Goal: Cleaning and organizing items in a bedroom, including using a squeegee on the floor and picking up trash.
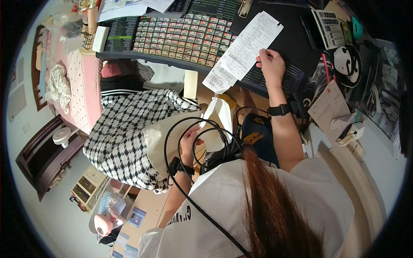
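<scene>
Two long printed paper slips [246, 48], overlapping, lie at a slant over the front edge of the desk mat, their lower end past the edge. My right hand [271, 66] pinches their right side between thumb and fingers. Lower down, my left hand [191, 140] is beside a folded white paper sheet or bag [216, 121], fingers partly curled. Loops of black cable [180, 142] pass in front of that hand, so its hold on the white paper cannot be told. Both wrists wear black straps.
A grid of small labels [184, 38] covers the dark mat. Calculator [327, 29], handwritten sheet [329, 100] and cables are at right. A clipboard clip [244, 8] is at the top. A houndstooth cloth [129, 132] covers something at left, near a pink bed [85, 80].
</scene>
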Demonstrator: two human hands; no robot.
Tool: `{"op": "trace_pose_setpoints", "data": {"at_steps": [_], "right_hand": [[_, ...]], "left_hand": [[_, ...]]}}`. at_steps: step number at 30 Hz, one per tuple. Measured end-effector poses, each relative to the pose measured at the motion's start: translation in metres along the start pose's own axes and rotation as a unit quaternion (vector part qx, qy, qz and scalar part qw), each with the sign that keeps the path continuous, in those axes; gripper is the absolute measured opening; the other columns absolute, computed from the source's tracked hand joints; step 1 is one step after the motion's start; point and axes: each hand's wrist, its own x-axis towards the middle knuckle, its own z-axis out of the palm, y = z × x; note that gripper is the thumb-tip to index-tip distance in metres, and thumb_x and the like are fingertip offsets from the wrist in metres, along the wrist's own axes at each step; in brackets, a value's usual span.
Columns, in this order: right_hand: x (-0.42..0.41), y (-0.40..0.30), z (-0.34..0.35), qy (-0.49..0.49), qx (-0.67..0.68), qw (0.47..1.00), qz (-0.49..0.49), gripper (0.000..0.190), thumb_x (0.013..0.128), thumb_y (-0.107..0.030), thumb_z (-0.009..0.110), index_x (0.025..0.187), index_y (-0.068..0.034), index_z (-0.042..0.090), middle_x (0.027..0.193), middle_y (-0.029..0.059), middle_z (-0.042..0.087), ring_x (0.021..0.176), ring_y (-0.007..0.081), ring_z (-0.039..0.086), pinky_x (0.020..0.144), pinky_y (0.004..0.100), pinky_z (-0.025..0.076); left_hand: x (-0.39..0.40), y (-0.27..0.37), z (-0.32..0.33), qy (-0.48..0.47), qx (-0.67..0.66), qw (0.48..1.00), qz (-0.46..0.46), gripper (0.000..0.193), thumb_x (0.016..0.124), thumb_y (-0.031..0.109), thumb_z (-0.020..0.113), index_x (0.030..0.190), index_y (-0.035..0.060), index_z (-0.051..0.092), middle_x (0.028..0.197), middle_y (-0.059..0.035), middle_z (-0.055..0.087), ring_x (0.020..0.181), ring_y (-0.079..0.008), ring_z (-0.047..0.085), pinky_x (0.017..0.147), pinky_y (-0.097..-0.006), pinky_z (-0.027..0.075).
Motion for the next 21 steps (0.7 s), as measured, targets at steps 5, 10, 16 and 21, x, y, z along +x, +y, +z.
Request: {"op": "trace_pose_setpoints", "data": {"at_steps": [5,10,16,21], "right_hand": [[0.0003,0.0,0.0036,0.004,0.007,1.0,0.003,0.029,0.079,-0.017,0.054,0.092,0.009,0.051,0.069,0.0117,0.061,0.052,0.0118,0.057,0.049,0.0212,0.045],[0.0004,-0.0027,0.0064,0.004,0.01,1.0,0.006,0.028,0.078,-0.015,0.054,0.091,0.009,0.051,0.069,0.0119,0.062,0.051,0.012,0.057,0.048,0.0219,0.045],[-0.0023,-0.0067,0.0087,0.02,0.033,0.999,0.03,0.025,0.078,-0.019,0.056,0.091,0.002,0.055,0.067,0.0047,0.06,0.049,0.0068,0.052,0.043,0.0182,0.038],[0.0021,-0.0035,0.0079,0.021,0.033,0.999,0.028,0.023,0.077,-0.017,0.056,0.086,0.004,0.056,0.066,0.0071,0.06,0.049,0.0094,0.054,0.044,0.0196,0.041]], "left_hand": [[0.0013,-0.0043,-0.0021,-0.004,-0.005,1.0,0.002,0.022,0.081,0.015,0.044,0.094,0.0042,0.058,0.067,-0.0031,0.058,0.047,-0.0097,0.055,0.046,-0.0174,0.042],[0.0004,-0.0041,-0.0026,-0.005,-0.007,1.0,0.002,0.022,0.08,0.015,0.045,0.095,0.0043,0.058,0.068,-0.003,0.058,0.049,-0.0095,0.056,0.047,-0.0179,0.043],[-0.0021,-0.0003,-0.0024,-0.004,-0.002,1.0,0.002,0.022,0.08,0.015,0.045,0.095,0.0042,0.058,0.069,-0.0037,0.058,0.049,-0.0098,0.056,0.048,-0.0183,0.043],[0.0006,-0.0032,-0.0026,-0.004,-0.001,1.0,-0.002,0.022,0.08,0.015,0.045,0.095,0.0039,0.058,0.069,-0.0043,0.059,0.049,-0.0104,0.055,0.049,-0.0188,0.044]]}}
